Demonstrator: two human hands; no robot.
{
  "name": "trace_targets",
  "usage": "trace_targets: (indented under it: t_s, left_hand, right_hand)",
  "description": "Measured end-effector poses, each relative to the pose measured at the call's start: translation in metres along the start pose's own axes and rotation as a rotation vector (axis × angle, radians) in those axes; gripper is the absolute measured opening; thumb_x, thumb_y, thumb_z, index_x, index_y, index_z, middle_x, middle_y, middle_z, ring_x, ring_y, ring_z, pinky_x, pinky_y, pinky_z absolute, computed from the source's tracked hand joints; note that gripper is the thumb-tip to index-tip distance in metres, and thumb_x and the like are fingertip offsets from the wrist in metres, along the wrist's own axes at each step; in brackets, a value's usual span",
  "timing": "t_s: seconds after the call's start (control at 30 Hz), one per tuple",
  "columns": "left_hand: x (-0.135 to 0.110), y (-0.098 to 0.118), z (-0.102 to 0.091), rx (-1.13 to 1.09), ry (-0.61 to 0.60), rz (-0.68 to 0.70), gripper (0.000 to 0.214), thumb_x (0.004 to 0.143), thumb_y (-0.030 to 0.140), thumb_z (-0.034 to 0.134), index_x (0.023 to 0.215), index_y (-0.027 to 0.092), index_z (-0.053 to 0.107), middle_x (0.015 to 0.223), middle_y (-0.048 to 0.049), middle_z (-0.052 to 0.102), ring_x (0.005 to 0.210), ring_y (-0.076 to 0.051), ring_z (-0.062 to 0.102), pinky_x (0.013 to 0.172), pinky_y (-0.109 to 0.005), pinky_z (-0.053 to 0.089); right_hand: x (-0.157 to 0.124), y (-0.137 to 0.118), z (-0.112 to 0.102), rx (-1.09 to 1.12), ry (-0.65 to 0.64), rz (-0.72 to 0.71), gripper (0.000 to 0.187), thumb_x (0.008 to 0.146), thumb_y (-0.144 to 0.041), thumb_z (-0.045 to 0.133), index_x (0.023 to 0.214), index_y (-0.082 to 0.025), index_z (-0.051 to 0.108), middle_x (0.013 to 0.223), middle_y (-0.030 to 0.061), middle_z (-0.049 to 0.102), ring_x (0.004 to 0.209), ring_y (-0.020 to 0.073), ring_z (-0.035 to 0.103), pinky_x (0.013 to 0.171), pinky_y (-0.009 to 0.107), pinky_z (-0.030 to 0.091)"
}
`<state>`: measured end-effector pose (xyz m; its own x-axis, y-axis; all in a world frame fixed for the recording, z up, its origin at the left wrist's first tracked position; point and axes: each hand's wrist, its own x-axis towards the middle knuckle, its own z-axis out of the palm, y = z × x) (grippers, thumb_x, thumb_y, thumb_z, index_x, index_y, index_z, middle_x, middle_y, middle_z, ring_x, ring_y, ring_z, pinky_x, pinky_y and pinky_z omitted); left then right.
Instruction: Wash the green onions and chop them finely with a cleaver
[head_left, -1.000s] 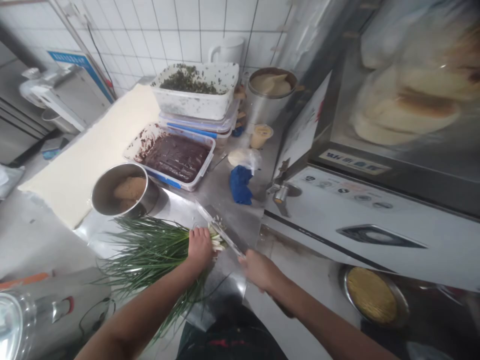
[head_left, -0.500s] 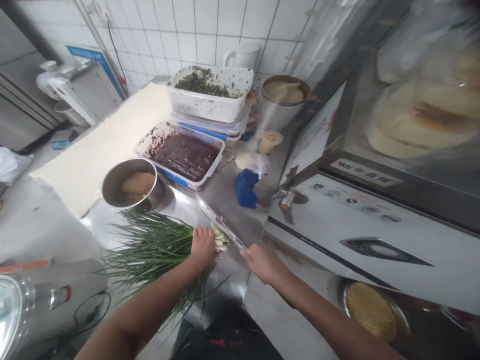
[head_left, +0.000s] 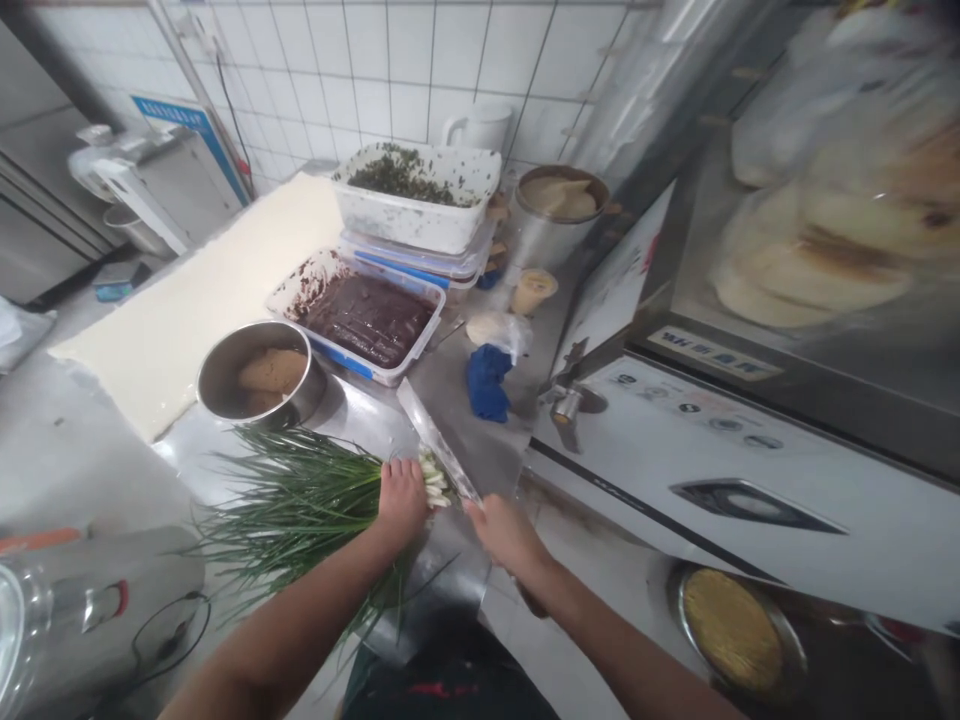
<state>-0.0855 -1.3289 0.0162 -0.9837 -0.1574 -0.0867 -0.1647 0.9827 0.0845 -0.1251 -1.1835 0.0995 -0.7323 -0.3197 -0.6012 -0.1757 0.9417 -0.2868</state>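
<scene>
While a long bunch of green spring onions (head_left: pixel 300 495) is being gripped in the bare left hand (head_left: pixel 401 502) and a broad steel-bladed kitchen knife (head_left: pixel 436 440) is held in the bare right hand (head_left: pixel 506 535), how should this be handled, anyone?

Simple enough, imo: the grip on the bunch is best kept snug so the stalks can't splay, the blade kept square to them, and the left hand kept well clear of the edge.

Ok, and where's the bunch sitting in that grip?

It's clamped just short of the white root ends (head_left: pixel 435 478), which poke out on the right of the left hand. The green tops (head_left: pixel 247 530) trail off left and near, past the brushed steel counter (head_left: pixel 480 450). The right hand is closed around the knife, with the blade pointing far and lying right beside the white ends. Whether the edge is actually touching them can't be told from here.

Anything close by to watch for?

A round steel bowl (head_left: pixel 307 392) of brown crumbly mix (head_left: pixel 271 372) sits just far of the greens, so the tops are better kept off it. A crumpled blue cloth (head_left: pixel 487 383) is off to the far right.
</scene>
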Motion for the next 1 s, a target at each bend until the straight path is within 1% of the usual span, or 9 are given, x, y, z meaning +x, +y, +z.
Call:
trace_targets:
  t_s: [0.13,0.3,0.43,0.57,0.63,0.7,0.8,0.9,1.0]
  left_hand:
    - [0.0,0.001,-0.001,0.014,-0.012,-0.013,0.058,0.057,0.052,0.063,0.096,0.012,0.05,0.09,-0.0116,0.052,0.088,-0.026,0.045,0.081,-0.039,0.03]
    - [0.0,0.002,-0.003,0.037,-0.035,-0.011,0.057,0.057,0.053,0.063,0.095,0.013,0.051,0.09,-0.0115,0.052,0.089,-0.027,0.046,0.081,-0.039,0.031]
    - [0.0,0.002,-0.003,0.043,-0.028,0.005,0.057,0.058,0.053,0.063,0.097,0.013,0.051,0.09,-0.0111,0.052,0.089,-0.027,0.045,0.081,-0.039,0.031]
    - [0.001,0.002,-0.003,0.033,-0.036,0.01,0.056,0.058,0.051,0.063,0.096,0.012,0.05,0.09,-0.0117,0.052,0.088,-0.027,0.045,0.08,-0.039,0.03]
    - [0.002,0.002,-0.003,0.027,-0.038,0.017,0.055,0.058,0.051,0.062,0.096,0.012,0.05,0.089,-0.0116,0.051,0.087,-0.027,0.045,0.08,-0.039,0.03]
    - [0.002,0.002,-0.003,0.024,-0.028,0.022,0.054,0.059,0.051,0.061,0.096,0.012,0.05,0.088,-0.0115,0.051,0.086,-0.026,0.045,0.079,-0.039,0.03]
    - [0.001,0.001,-0.003,0.024,-0.005,0.016,0.049,0.063,0.048,0.058,0.095,0.011,0.05,0.087,-0.0114,0.051,0.086,-0.026,0.045,0.078,-0.038,0.03]
    - [-0.001,0.001,-0.002,0.018,0.011,0.002,0.049,0.062,0.048,0.059,0.093,0.012,0.051,0.086,-0.0108,0.051,0.086,-0.026,0.045,0.078,-0.038,0.03]
    - [0.0,0.003,-0.001,0.018,0.026,-0.024,0.053,0.057,0.051,0.063,0.092,0.012,0.05,0.086,-0.0105,0.051,0.086,-0.026,0.045,0.078,-0.038,0.03]
  right_hand:
    - [-0.034,0.02,0.0,-0.05,0.063,-0.068,0.043,0.086,-0.037,0.026,0.083,-0.014,0.062,0.075,0.012,0.066,0.072,0.0192,0.061,0.059,0.024,0.038]
    - [-0.051,0.027,0.007,-0.12,0.016,-0.07,0.04,0.086,-0.034,0.027,0.08,-0.014,0.062,0.073,0.0127,0.064,0.071,0.0211,0.061,0.059,0.028,0.039]
    - [-0.041,0.021,0.006,-0.115,-0.002,-0.012,0.036,0.085,-0.032,0.03,0.082,-0.013,0.061,0.076,0.0132,0.064,0.071,0.0196,0.061,0.061,0.027,0.04]
    - [-0.011,0.009,0.001,0.009,-0.157,0.059,0.041,0.085,-0.036,0.03,0.086,-0.01,0.061,0.056,0.0093,0.062,0.05,0.0151,0.058,0.052,0.023,0.039]
    - [0.006,0.0,0.003,0.055,-0.206,0.089,0.042,0.084,-0.037,0.031,0.088,-0.008,0.062,0.054,0.0088,0.062,0.042,0.0134,0.055,0.047,0.022,0.037]
    - [0.019,-0.008,0.008,0.068,-0.175,0.1,0.041,0.084,-0.035,0.032,0.089,-0.008,0.062,0.058,0.0097,0.063,0.042,0.0126,0.054,0.045,0.021,0.036]
    - [0.025,-0.012,0.018,0.054,-0.041,0.043,0.04,0.084,-0.035,0.032,0.086,-0.01,0.063,0.067,0.0115,0.065,0.054,0.0134,0.059,0.049,0.02,0.036]
    - [0.013,-0.006,0.018,-0.002,0.066,-0.017,0.042,0.085,-0.037,0.031,0.082,-0.01,0.063,0.075,0.0136,0.066,0.068,0.0167,0.061,0.054,0.021,0.037]
    - [-0.011,0.004,0.008,-0.047,0.084,-0.031,0.048,0.086,-0.039,0.026,0.081,-0.011,0.064,0.076,0.0145,0.066,0.072,0.0191,0.061,0.056,0.023,0.037]
